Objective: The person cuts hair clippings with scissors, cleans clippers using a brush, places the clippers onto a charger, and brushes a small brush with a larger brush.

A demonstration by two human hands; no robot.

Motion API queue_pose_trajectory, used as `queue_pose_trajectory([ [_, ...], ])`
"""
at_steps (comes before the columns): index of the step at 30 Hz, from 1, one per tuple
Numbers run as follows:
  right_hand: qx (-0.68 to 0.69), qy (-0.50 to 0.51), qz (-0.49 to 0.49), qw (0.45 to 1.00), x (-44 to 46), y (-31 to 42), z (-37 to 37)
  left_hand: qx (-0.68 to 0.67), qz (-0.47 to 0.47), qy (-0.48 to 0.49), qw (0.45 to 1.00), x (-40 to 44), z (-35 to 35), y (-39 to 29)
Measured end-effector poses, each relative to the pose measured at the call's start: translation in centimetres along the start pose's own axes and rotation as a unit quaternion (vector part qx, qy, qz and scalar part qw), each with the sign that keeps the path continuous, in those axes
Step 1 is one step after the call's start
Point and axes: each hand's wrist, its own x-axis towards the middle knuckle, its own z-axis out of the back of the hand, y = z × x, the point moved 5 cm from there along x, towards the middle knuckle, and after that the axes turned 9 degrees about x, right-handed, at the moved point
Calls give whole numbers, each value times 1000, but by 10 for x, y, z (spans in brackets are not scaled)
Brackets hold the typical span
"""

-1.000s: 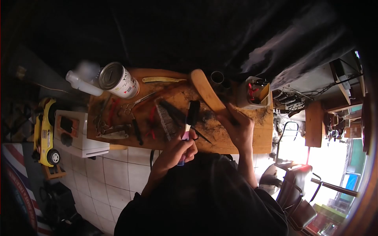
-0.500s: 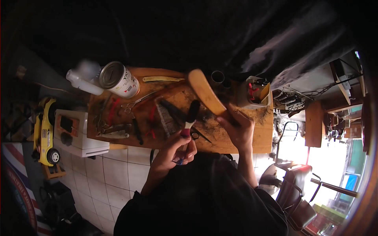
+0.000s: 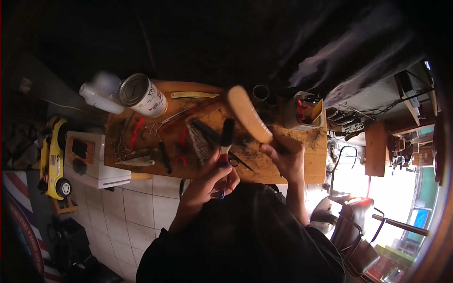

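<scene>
My left hand is closed around the handle of a small brush with dark bristles, held upright over the table's near edge. In my right hand is one end of a long curved wooden brush, its pale back tilted up and to the left. The two brushes are apart. Behind the small brush, a grey comb and a dark comb lie on the wooden table. A pair of scissors shows beside my left hand.
A tin can and a white bottle stand at the back left. Scissors, a yellowish razor and red clips lie on the table. A container stands at the right; a black chair is beyond.
The wooden brush has tilted and shifted slightly in my right hand. My left hand has turned the small brush a little, and its bristles have moved slightly left.
</scene>
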Motion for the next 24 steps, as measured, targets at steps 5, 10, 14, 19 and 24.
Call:
queue_pose_trajectory([
  [5, 180, 238, 37, 954, -5, 11, -21, 79, 24, 42, 996, 4, 3, 11],
  [10, 18, 1, 58, 998, 5, 13, -8, 64, 1, 43, 997, -2, -6, 3],
  [14, -1, -16, 15, 1000, 5, -8, 8, 32, 23, 30, 999, -4, -9, -2],
  [19, 114, 207, 115, 965, 1, 8, -14, -78, 35, 62, 994, 0, 4, 6],
  [24, 21, 36, 67, 997, 9, -6, -7, -93, -29, -21, 995, -15, 8, -3],
])
